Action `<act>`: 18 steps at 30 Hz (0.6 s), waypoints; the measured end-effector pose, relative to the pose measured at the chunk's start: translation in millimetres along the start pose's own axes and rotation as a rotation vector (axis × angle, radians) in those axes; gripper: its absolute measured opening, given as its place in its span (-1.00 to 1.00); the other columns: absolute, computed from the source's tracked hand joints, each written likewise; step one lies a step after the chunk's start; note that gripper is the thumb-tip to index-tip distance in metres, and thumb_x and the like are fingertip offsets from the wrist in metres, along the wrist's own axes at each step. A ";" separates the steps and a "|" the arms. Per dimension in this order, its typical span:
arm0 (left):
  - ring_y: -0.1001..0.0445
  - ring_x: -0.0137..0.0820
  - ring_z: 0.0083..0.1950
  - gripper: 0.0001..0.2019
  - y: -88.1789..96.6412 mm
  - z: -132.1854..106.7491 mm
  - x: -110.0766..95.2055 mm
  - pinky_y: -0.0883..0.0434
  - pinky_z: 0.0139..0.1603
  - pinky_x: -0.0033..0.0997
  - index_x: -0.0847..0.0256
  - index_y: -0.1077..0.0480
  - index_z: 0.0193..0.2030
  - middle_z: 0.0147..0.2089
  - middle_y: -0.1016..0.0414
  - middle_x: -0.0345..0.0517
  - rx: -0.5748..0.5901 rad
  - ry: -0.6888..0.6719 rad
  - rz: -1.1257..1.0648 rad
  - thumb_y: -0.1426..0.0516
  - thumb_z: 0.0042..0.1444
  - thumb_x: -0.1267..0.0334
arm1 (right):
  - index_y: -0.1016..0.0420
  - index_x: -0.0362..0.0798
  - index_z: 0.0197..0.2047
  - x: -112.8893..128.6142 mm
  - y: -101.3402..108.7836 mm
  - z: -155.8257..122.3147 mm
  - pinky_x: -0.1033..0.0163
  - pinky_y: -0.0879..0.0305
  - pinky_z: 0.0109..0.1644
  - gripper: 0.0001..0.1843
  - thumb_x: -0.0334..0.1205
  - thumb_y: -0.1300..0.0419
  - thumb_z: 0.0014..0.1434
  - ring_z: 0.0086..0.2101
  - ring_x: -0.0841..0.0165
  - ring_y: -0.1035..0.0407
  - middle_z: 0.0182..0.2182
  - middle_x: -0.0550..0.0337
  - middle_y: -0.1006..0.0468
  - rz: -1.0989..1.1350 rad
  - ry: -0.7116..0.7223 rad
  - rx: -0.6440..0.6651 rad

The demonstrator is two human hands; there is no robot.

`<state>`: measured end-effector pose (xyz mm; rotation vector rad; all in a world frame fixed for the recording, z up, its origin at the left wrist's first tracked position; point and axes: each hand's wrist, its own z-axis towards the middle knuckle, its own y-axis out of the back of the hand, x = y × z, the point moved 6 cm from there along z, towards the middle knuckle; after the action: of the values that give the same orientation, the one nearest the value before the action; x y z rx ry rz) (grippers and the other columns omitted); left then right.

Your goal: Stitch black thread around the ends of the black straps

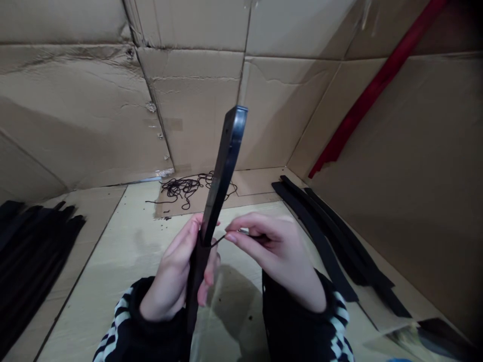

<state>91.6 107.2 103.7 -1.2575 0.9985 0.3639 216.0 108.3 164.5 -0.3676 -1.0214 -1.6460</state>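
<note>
"Where's the piece?"

"Upright in the left hand [169, 286]: a black strip [222, 171], fingers wrapped round its lower end. Just beside it, a thin cord [219, 241], pinched in the right hand [273, 256]."

"Handling?"

"Probably stiff and fairly light. Glossy face, so possibly slippery. Safest grip: low, around the edges."

"Around the hands?"

"Ahead, a cord tangle [190, 188]. Right of the right hand, more strips [332, 236]. Left of the left hand, a dark pile [33, 241]."

Strip piles [33, 251] L+R, cord tangle [188, 188] ahead
</note>
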 end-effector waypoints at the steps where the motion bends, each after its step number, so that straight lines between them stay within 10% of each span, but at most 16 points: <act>1: -0.16 -0.64 -0.81 -0.66 -1.8 0.5 1.3 -0.14 -0.60 -0.62 0.11 -0.38 -0.07 -0.73 -0.34 -0.36 0.052 0.006 -0.040 0.05 0.33 -0.05 | -0.54 -0.10 -0.33 -2.9 -3.8 1.4 0.44 -0.16 -0.58 -0.95 -0.32 -0.29 0.18 -0.63 0.57 -0.28 -0.52 0.30 -0.59 0.023 -0.002 -0.008; 8: 0.10 -0.73 -0.77 -0.60 -4.6 0.0 5.9 -0.16 -0.45 -0.54 0.21 -0.43 -0.20 -0.67 -0.14 -0.45 0.339 0.005 -0.151 -0.08 0.21 -0.14 | -0.58 -0.13 -0.22 -5.6 -18.9 8.3 0.45 -0.38 -0.29 -0.91 -0.37 -0.26 0.19 -0.41 0.49 -0.52 -0.37 0.19 -0.68 -0.012 0.088 -0.041; 18: -0.07 -0.74 -0.73 -0.49 -0.3 -0.1 7.6 -0.25 -0.41 -0.50 0.28 -0.41 -0.39 -0.50 -0.33 -0.28 0.268 0.155 -0.053 -0.06 0.17 -0.21 | -0.58 -0.13 -0.25 -13.7 -28.6 10.5 0.41 -0.34 -0.40 -0.82 -0.27 -0.15 0.26 -0.51 0.49 -0.45 -0.54 0.24 -0.57 0.208 -0.071 0.122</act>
<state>96.0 104.9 98.0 -1.0772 1.1039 0.0880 192.1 125.6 148.8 -0.4381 -1.0931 -1.3865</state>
